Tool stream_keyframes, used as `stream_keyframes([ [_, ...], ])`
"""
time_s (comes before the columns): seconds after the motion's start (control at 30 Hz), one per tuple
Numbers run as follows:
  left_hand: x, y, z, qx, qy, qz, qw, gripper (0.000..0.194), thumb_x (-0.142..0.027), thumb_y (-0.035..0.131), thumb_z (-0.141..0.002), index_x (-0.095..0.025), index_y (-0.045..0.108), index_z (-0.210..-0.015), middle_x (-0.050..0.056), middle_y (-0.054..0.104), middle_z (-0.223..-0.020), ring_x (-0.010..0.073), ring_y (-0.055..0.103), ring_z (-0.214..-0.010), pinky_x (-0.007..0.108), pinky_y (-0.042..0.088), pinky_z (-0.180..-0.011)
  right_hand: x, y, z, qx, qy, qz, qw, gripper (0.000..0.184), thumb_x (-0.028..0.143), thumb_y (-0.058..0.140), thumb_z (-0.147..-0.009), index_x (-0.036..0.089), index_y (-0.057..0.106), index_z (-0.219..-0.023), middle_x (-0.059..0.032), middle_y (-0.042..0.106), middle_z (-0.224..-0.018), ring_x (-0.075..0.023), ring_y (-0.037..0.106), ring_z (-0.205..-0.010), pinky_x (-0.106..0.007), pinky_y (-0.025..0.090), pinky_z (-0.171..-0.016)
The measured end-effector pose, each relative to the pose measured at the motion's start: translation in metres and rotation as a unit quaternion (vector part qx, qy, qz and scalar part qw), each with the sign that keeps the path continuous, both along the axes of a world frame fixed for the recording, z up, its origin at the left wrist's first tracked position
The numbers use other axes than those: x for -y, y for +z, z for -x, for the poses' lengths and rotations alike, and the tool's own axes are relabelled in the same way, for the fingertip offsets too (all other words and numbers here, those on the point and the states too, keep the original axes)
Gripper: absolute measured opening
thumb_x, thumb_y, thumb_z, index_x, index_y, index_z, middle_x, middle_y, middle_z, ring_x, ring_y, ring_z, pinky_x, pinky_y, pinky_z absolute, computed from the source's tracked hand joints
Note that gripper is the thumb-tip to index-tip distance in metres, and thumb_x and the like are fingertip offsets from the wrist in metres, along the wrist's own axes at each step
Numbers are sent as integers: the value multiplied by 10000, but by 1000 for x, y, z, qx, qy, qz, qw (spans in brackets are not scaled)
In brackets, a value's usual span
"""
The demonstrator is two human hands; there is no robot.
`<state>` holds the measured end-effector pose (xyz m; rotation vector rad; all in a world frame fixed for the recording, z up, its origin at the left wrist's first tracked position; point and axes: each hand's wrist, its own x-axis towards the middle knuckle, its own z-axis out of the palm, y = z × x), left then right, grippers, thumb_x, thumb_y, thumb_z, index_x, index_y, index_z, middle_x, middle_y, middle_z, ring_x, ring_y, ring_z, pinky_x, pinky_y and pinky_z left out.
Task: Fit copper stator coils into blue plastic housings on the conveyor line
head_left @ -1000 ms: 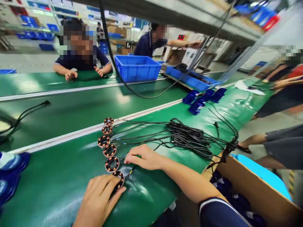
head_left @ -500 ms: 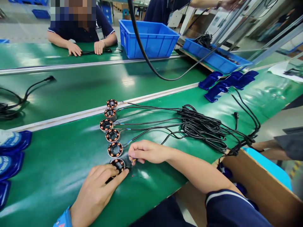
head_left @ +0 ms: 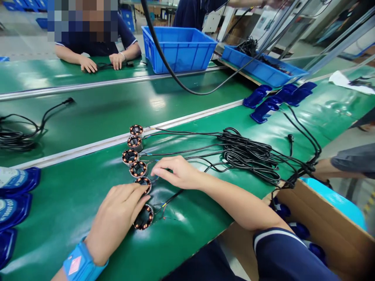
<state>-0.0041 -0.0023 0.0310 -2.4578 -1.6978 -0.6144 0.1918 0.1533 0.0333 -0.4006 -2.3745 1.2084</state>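
Note:
Several round copper-wound coils lie in a row on the green belt [head_left: 73, 203], each with a black cable running right into a tangled bundle [head_left: 249, 156]. My left hand [head_left: 117, 216] lies flat, fingers stretched out, fingertips on the second-nearest coil [head_left: 144, 181]. The nearest coil [head_left: 144, 217] shows just beside that hand. My right hand [head_left: 175, 172] rests to the right of the row, fingers curled in a pinch at the thin lead wires by the second-nearest coil.
Blue plastic parts [head_left: 14, 195] lie at the left edge, more blue parts [head_left: 278, 97] at the far right. Blue bins [head_left: 178, 47] stand beyond the belt. A person's hands [head_left: 99, 62] rest on the far table. A cardboard box [head_left: 322, 230] stands at my right.
Both hands have moved up the row, from the nearest coil to the second-nearest one. The nearest coil and its lead now lie uncovered.

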Motion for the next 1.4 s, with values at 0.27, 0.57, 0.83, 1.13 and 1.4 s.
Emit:
stream_keyframes([
  [0.27,-1,0,6,0,-35,71,997,348,-133,488,-1007,-241,603,-1317,27,675,-1133,189,589,-1044,326,418,-853,5,-26,1,47,52,332,941,299,416,580,-987,142,669,-907,-51,705,-905,-121,615,-718,-215,471,-619],
  [0.57,2,12,22,6,-77,141,987,389,-151,469,-998,-371,655,-1260,-2,660,-1028,154,592,-887,286,427,-759,13,-27,1,78,45,449,889,215,364,551,-1006,152,589,-1006,-37,688,-825,-120,637,-693,-193,440,-575],
  [0.83,-27,14,19,-34,52,3,998,265,-372,562,-1009,-199,656,-1186,47,708,-1060,233,592,-894,367,375,-750,-18,4,6,-7,-93,24,995,259,272,474,-1060,172,708,-1010,-48,734,-1075,-183,670,-1027,-288,463,-928],
  [1.13,-44,-1,36,-10,-2,110,994,295,-282,476,-1040,-276,600,-1307,-3,704,-1114,194,594,-918,338,401,-789,-34,-23,25,100,-30,248,963,256,259,499,-1049,128,688,-935,-28,716,-860,-85,613,-642,-199,458,-656],
  [1.4,-39,-4,55,-35,-61,223,972,593,-95,389,-983,-511,503,-1389,-21,602,-1188,170,598,-1018,318,428,-822,-29,-29,26,60,-25,538,841,129,147,503,-978,151,547,-856,-8,656,-767,-58,514,-558,-147,295,-474],
])
